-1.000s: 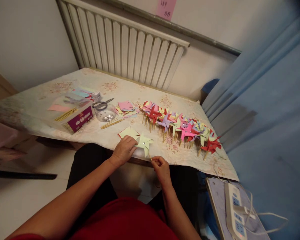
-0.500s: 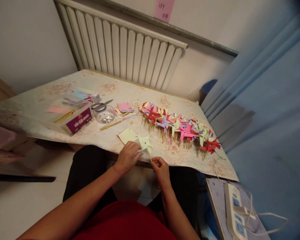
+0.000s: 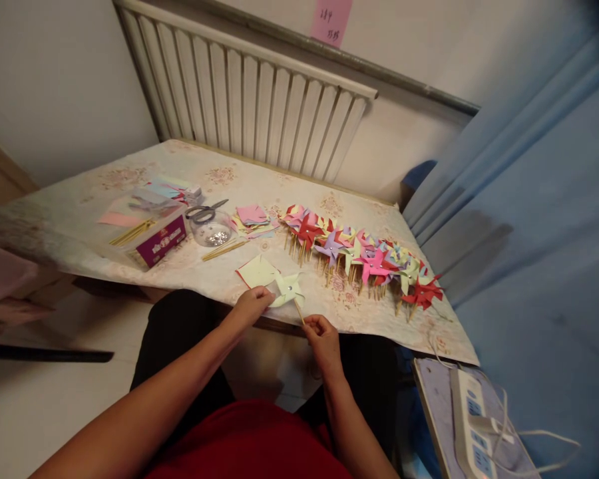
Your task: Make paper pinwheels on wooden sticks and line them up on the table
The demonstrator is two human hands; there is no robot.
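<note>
I see the pale green pinwheel (image 3: 288, 289) at the near edge of the tabletop (image 3: 259, 183), just right of a loose paper square (image 3: 256, 271). My left hand (image 3: 252, 305) has its fingers pinched on the wheel's left blade. My right hand (image 3: 322, 336) is clenched round the lower end of the thin wooden stick (image 3: 298, 311), which slants up to the wheel's hub.

I judge the pinwheel to be almost weightless and easy to crush. The folded paper blades would crease under any real squeeze, and the stick is stiff but slender enough to snap. The stick is the safe place to hold it; a blade wants only a light touch at its outer edge.

Half a second ago the left hand lay further over the wheel and hid more of its left side. Now it has drawn back a little and more of the paper shows. The right hand has barely shifted on the stick. The row of finished pinwheels (image 3: 359, 249) to the right lies as it did.
</note>
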